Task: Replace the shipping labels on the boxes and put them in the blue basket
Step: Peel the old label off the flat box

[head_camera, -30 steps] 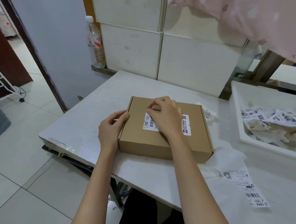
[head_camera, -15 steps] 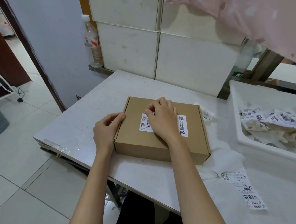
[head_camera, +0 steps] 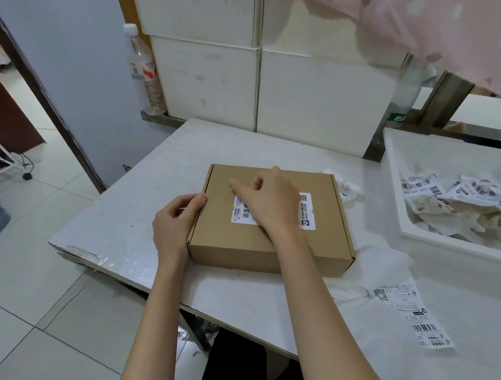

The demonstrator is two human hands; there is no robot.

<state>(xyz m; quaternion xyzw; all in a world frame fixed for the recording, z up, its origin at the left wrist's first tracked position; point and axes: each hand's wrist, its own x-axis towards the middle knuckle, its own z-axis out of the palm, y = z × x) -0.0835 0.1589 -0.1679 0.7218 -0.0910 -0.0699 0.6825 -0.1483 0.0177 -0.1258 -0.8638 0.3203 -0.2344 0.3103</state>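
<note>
Head camera puts the cardboard box [head_camera: 272, 220] flat on the white counter [head_camera: 143, 213] right in front of you, closed, with a white shipping label [head_camera: 307, 211] stuck across its top. Your left hand [head_camera: 173, 225] grips the box's left edge, fingers curled against the side wall and the thumb on the top corner. Your right hand [head_camera: 269, 202] lies over the middle of the label and hides much of it; its index finger [head_camera: 239, 189] stretches left past the label's upper corner while the other fingers are bent (whether they pinch anything, you cannot tell). A loose printed label [head_camera: 411, 317] lies on the counter to the box's right, and a white tray [head_camera: 455, 245] further right holds crumpled used labels [head_camera: 457, 200].
</note>
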